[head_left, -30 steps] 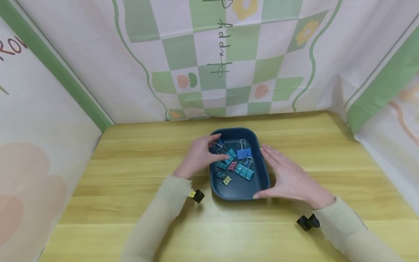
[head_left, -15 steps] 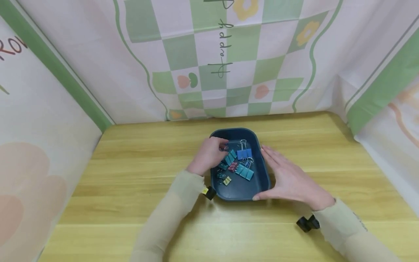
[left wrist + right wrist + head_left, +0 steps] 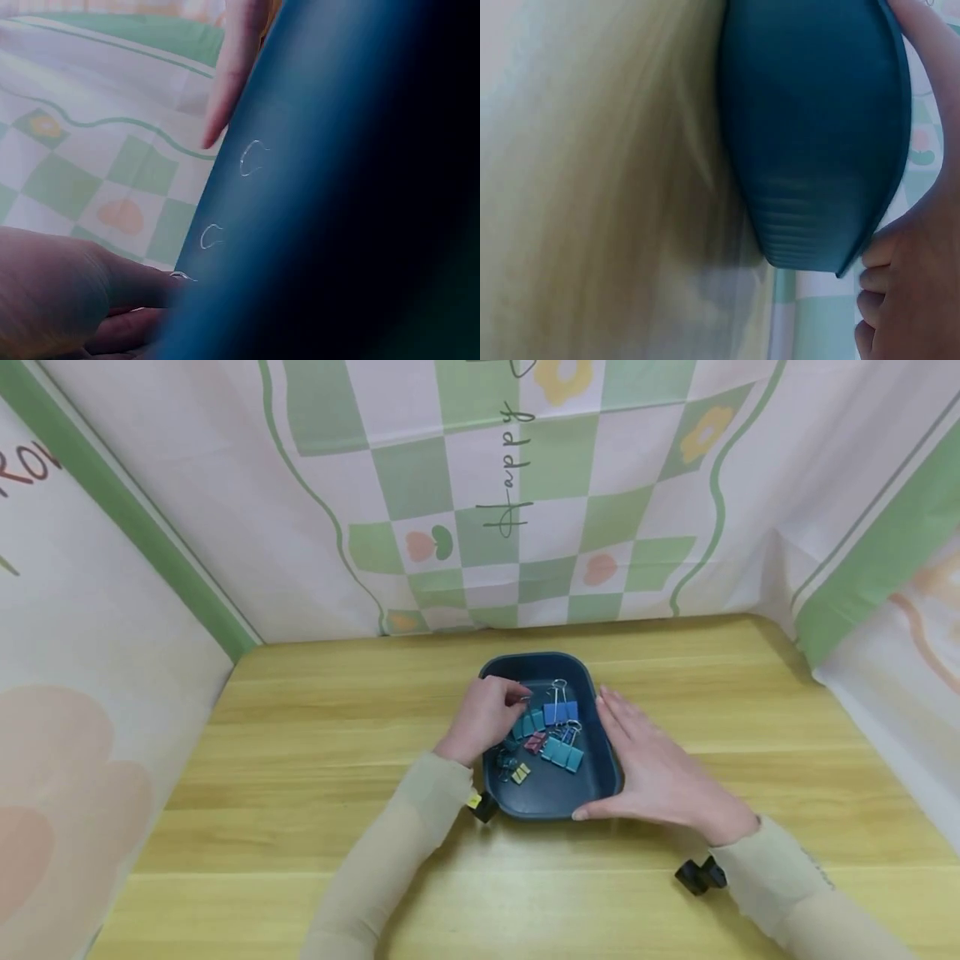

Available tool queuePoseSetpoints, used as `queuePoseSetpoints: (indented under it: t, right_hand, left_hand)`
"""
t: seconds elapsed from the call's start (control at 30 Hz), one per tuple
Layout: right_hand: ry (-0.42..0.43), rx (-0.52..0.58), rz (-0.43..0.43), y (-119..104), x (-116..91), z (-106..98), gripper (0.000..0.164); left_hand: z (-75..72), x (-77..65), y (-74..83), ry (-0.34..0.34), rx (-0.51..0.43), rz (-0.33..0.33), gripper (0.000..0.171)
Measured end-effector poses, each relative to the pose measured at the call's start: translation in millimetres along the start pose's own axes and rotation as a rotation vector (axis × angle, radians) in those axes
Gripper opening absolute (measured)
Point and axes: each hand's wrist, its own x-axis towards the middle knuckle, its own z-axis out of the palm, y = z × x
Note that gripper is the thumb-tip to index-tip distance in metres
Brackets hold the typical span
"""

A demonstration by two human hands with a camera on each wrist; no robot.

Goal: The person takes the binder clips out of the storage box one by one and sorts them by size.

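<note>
A dark blue tray (image 3: 551, 797) holds several binder clips. My left hand (image 3: 483, 714) reaches in over the left rim and pinches a small binder clip, mostly covered by the fingers; its silver wire handle (image 3: 180, 276) shows at the fingertips in the left wrist view. Just right of this hand lie a teal clip (image 3: 529, 724) and a blue clip (image 3: 561, 714) with its handles up. A pink clip (image 3: 536, 742), a larger teal clip (image 3: 562, 754) and a yellow clip (image 3: 521, 773) are nearer me. My right hand (image 3: 660, 768) rests against the tray's right side, fingers straight, thumb at the front corner.
The tray stands on a wooden table (image 3: 337, 718) towards its back edge. A green-and-white patterned cloth (image 3: 480, 485) hangs behind, with printed cloth at both sides. In the left wrist view the tray's blurred wall (image 3: 300, 112) fills the right part.
My left hand has moved right and further into the tray, and its fingers have closed on a small clip by the left wall. The nearby teal clip has turned slightly. My right hand stays at the tray.
</note>
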Motion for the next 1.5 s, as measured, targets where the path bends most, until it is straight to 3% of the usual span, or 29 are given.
queuePoseSetpoints:
  t: [0.13,0.23,0.47,0.67,0.93,1.13,1.33,1.5]
  right_hand:
    - [0.006,-0.014,0.013,-3,0,2,0.147]
    - [0.009,-0.019,0.014,-3,0,3,0.147]
    - [0.01,-0.02,0.015,-3,1,5,0.147]
    - [0.011,-0.013,0.019,-3,1,5,0.148]
    - [0.007,0.005,0.036,-4,0,3,0.148]
    - [0.006,0.01,0.044,-4,1,4,0.147]
    - [-0.011,0.017,0.038,-4,1,2,0.146]
    - [-0.014,0.019,0.035,-5,1,1,0.147]
  left_hand:
    - [1.2,0.0,-0.1,-0.001,0.054,0.017,0.017]
    - [1.1,-0.3,-0.8,-0.003,0.036,0.02,0.016]
    - [-1.0,-0.9,-4.8,0.014,-0.083,0.008,0.013]
    - [-10.1,-0.1,-8.2,0.063,-0.242,0.02,0.009]
    - [-50.0,-4.1,-12.2,0.148,-0.399,0.004,0.011]
    - [-87.5,-8.0,-32.1,0.208,-0.437,0.04,0.012]
    - [-115.2,-10.5,-59.4,0.182,-0.469,0.004,0.019]
    - [-117.7,-7.0,-82.3,0.126,-0.47,-0.039,0.023]
